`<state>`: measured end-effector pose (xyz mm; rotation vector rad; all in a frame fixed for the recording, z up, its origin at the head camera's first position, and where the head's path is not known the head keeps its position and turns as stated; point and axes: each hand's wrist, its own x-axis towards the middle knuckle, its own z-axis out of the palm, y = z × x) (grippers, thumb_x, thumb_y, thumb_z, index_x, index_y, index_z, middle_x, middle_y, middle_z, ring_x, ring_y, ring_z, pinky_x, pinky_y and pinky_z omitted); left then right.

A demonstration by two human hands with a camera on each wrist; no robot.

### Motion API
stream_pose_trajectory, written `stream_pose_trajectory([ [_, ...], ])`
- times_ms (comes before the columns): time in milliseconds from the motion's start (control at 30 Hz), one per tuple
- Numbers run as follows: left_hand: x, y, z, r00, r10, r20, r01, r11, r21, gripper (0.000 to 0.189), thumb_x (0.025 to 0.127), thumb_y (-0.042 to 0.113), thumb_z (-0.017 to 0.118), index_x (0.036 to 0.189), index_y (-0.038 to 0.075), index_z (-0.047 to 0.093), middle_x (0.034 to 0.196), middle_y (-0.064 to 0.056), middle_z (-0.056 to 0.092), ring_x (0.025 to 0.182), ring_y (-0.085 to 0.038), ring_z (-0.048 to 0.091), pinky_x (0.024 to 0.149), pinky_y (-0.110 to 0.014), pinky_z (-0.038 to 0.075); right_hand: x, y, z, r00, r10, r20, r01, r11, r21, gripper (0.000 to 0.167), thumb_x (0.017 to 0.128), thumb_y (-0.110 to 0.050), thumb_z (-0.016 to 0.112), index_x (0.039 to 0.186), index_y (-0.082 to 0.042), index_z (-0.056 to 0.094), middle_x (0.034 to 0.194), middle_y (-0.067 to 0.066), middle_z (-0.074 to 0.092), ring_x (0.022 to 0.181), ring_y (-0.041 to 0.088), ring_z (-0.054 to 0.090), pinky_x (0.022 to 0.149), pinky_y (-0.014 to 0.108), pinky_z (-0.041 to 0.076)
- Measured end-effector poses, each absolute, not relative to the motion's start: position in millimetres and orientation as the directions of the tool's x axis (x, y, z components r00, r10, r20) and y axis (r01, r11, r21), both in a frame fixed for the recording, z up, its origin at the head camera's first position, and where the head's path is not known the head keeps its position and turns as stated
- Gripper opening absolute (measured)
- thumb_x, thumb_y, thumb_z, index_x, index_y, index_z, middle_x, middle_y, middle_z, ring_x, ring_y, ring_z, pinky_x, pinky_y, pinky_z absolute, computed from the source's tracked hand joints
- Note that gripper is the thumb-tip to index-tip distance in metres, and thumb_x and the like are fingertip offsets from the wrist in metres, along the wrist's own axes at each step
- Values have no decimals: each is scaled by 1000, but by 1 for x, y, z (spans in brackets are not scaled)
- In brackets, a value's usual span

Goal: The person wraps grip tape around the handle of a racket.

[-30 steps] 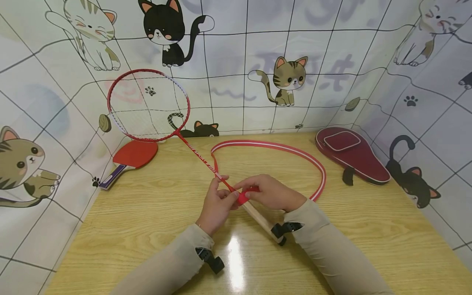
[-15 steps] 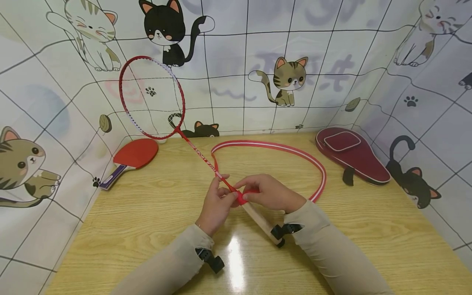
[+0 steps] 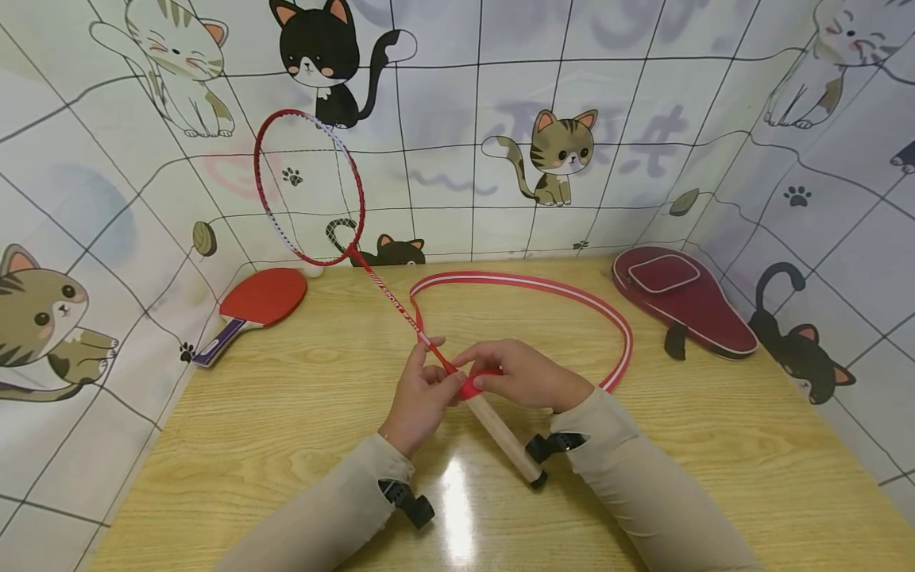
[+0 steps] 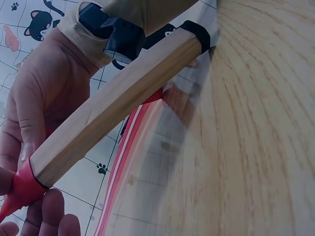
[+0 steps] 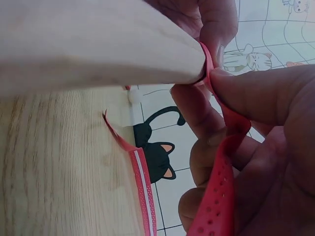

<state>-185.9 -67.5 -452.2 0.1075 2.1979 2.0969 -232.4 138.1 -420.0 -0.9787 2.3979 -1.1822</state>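
A badminton racket (image 3: pixel 389 295) is held slantwise over the tabletop (image 3: pixel 286 445), its round head raised toward the far left and its bare wooden handle (image 3: pixel 503 437) pointed toward the near right. The handle is finished at its lower end with a black cap (image 3: pixel 538 480); whether the tabletop is touched by it cannot be told. The racket is gripped by the left hand (image 3: pixel 422 401) just above the wood, between thumb and curled fingers. By the right hand (image 3: pixel 522 373) a red perforated tape (image 3: pixel 522 278) is pinched against the top of the handle. The tape's white-striped length is laid across the tabletop in a wide arc, beyond the hands.

At the far left a red table tennis paddle (image 3: pixel 264 298) is seen, with a white ball (image 3: pixel 313 271) just beside it. A dark red paddle case (image 3: pixel 672 286) is placed at the far right. The tabletop is bordered by a white backdrop (image 3: pixel 443 103) printed with cats and grid lines.
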Motion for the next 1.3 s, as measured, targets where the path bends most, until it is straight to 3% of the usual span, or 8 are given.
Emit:
stream_pose_trajectory([
  [267,-186,-67,-453,-994,111,-14,-5,79,997,59,99,9,66,152,19,43,88,-12,71,77,-19,73,71,-33,58,-232,139,-419,-702,-711,38,-456,408,-791,39,101,-1,66,138,-12,66,98,-2,74,79,13,62,70,27,53],
  [567,-188,-67,-454,-991,128,-40,-35,39,999,64,99,8,68,155,23,41,95,-14,68,77,-19,73,82,-40,63,-230,136,-418,-729,-683,38,-452,439,-777,39,98,-5,72,136,-15,68,95,-5,74,77,12,64,68,27,53],
  [867,-188,-67,-452,-988,143,-53,-50,21,999,72,97,10,72,158,24,37,95,-13,65,81,-19,70,81,-36,62,-230,135,-418,-737,-675,49,-463,450,-763,40,98,-5,73,136,-16,68,94,-6,71,81,13,63,68,27,53],
  [1167,-189,-67,-453,-990,136,-44,-43,8,999,70,96,3,68,157,20,37,94,-13,65,80,-19,72,79,-33,60,-230,137,-416,-710,-704,-7,-444,456,-771,48,98,3,63,142,-14,60,99,-2,70,91,15,65,82,34,56],
  [1300,-189,-68,-453,-991,127,-37,-37,6,999,70,96,1,66,157,19,37,93,-13,65,78,-20,73,78,-32,60,-230,138,-416,-715,-699,-23,-420,455,-785,48,97,7,60,142,-9,56,95,1,72,83,14,64,79,33,54],
])
